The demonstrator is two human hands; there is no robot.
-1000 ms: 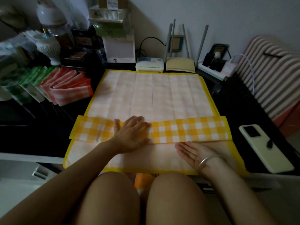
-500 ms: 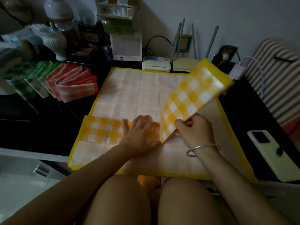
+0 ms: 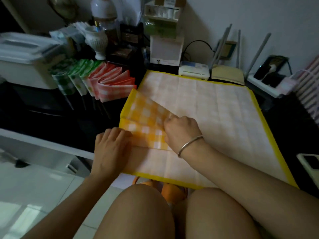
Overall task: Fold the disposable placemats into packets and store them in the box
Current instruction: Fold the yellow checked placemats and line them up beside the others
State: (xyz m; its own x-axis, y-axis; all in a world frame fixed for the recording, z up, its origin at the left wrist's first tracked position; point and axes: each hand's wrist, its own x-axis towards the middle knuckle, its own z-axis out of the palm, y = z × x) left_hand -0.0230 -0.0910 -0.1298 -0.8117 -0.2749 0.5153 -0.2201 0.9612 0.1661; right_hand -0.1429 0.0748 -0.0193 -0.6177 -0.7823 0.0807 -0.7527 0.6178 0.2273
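Note:
A yellow checked placemat (image 3: 146, 123), folded into a strip and doubled over to the left, lies on a larger pale mat with a yellow border (image 3: 215, 109). My right hand (image 3: 181, 133), with a bangle on the wrist, pinches the folded-over flap at its right end. My left hand (image 3: 112, 149) lies flat on the strip's left near end. Folded red (image 3: 112, 81) and green (image 3: 76, 75) packets stand in a row at the left. A white lidded box (image 3: 24, 61) sits behind them at the far left.
A white vase (image 3: 96, 40), small boxes and a router (image 3: 227, 73) line the back wall. A power strip (image 3: 269, 78) is at the back right, a phone (image 3: 310, 163) at the right edge. My knees are below the table's front edge.
My right hand lifted the strip's right half and carried it over to the left, laying it on the left half. My left hand slid left along the strip. The view shifted left.

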